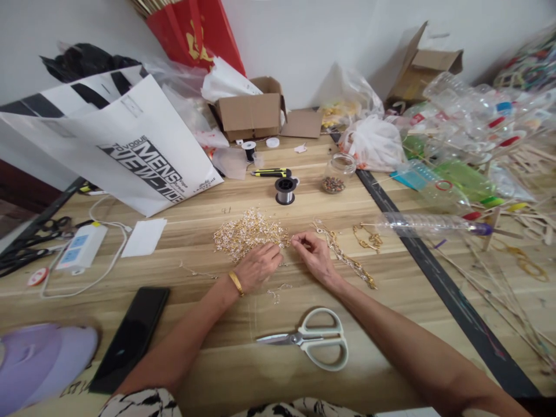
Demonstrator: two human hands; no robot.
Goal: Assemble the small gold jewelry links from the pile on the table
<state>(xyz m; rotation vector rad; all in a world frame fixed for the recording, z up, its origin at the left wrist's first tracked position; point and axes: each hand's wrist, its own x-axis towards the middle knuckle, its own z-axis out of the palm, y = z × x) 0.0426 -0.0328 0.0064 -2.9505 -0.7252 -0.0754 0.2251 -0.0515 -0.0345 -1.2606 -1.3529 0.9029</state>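
A loose heap of small gold and clear beads lies on the wooden table. My left hand, with a gold bracelet on the wrist, is at the heap's lower right edge, its fingers curled together. Close beside it, my right hand has thumb and forefinger pinched. Whatever is between the fingers of either hand is too small to make out. Right of my right hand runs a gold and clear bead strand. A short chain piece lies below my left hand. Scissors with pale handles rest nearer my body.
Behind the heap stand a wire spool, a yellow-black cutter and a jar of beads. A black phone and power strip lie left. Plastic bottles crowd the right. A white paper bag leans at back left.
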